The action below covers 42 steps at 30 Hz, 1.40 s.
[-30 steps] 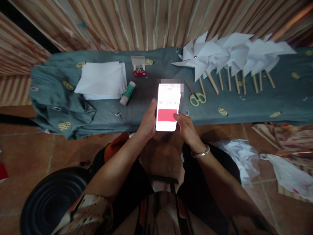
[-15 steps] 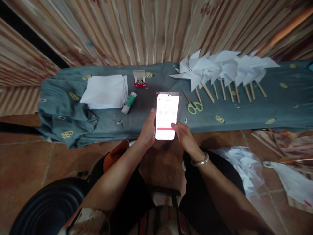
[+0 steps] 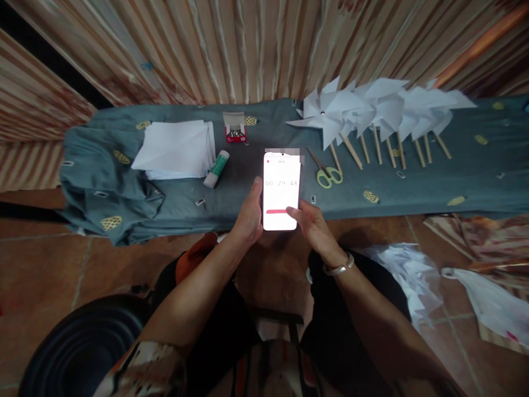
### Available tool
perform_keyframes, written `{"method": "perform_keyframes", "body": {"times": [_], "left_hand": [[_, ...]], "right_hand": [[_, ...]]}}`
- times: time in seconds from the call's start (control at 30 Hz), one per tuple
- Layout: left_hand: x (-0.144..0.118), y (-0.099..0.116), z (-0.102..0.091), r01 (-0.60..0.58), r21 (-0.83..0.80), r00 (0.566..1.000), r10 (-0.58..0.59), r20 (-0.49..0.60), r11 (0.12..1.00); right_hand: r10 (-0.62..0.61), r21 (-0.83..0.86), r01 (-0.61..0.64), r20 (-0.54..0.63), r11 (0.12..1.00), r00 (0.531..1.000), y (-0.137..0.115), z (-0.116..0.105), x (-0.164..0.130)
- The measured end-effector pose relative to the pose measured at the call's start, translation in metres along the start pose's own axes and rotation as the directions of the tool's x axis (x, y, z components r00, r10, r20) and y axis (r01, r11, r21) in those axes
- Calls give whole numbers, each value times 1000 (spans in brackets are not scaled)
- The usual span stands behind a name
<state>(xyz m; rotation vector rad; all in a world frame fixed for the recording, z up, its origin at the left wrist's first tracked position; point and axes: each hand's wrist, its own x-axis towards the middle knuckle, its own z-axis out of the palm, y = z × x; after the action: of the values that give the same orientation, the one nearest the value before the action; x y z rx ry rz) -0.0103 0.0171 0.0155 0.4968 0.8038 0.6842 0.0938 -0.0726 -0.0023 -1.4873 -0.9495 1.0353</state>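
A lit smartphone (image 3: 281, 193) is held upright over the front edge of the cloth-covered bench, its screen reading 00 29 48 above a red bar. My left hand (image 3: 250, 212) grips its left edge, thumb along the side. On the other side, my right hand (image 3: 312, 220) is closed at the lower right edge, with the thumb over the end of the red bar. The fingers behind the phone are hidden. Beyond it lie a glue stick (image 3: 216, 169), a small open red box of metal pins (image 3: 235, 132) and scissors with green handles (image 3: 329, 177).
A stack of white paper (image 3: 176, 149) lies at the left of the bench (image 3: 256, 207). Several white paper pinwheels (image 3: 384, 110) on wooden sticks lie in a row at the right. Clear bags (image 3: 413, 281) rest on the floor; a black round stool (image 3: 86, 347) stands lower left.
The timer on the phone has gone from 47 to 48 in its last digits. Both hands keep their hold, and the view has shifted slightly.
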Motion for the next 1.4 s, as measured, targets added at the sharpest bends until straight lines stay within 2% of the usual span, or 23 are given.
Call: {"method": "perform_keyframes", "body": {"times": [0.23,0.53,0.73,0.93,1.1,1.4], "left_hand": [[-1,9,5,12,-15,1000,-13,-27,1000],[4,5,5,-50,-46,998,48,-27,998],[3,4,8,-73,-57,997,70,-42,996],[5,1,6,-87,-53,996,85,-40,995],[6,0,5,-94,-35,995,92,-44,995],[3,7,7,-43,-18,998,42,-39,999]], "right_hand": [[19,-49,-16,55,999,998,1,2,-4],[-32,-129,33,11,991,999,3,7,-7],[-45,-160,35,-62,987,997,6,7,-5],[-50,-116,42,-66,992,997,8,6,-2],[0,17,0,-12,1000,1000,1,7,-3],[44,120,-38,-52,992,998,0,5,-1]]}}
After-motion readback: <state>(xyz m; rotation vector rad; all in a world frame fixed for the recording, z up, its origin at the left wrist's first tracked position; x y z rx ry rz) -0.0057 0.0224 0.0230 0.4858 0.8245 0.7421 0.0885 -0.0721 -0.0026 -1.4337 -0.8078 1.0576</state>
